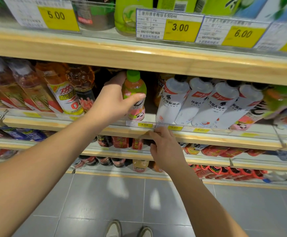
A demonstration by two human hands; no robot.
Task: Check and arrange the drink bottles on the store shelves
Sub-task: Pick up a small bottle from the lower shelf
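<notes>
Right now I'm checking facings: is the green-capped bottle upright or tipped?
Upright. The green-capped bottle stands on its base on the shelf, cap on top, with the left hand wrapped around it.

Left hand (115,98) raised, fingers curled in a grasp, right hand (166,147) lower, fingers bent

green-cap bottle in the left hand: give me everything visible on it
The green-cap bottle is small and looks like clear plastic, with an orange-pink drink showing at the shoulder, a bright green screw cap, and a green and pink wrap label with a panda figure near the base. It stands roughly upright at the front of the middle shelf, above a yellow 3.00 price tag. The left hand grips it, thumb across the front, fingers behind the neck. White bottles stand to its right, apart from it.
</notes>
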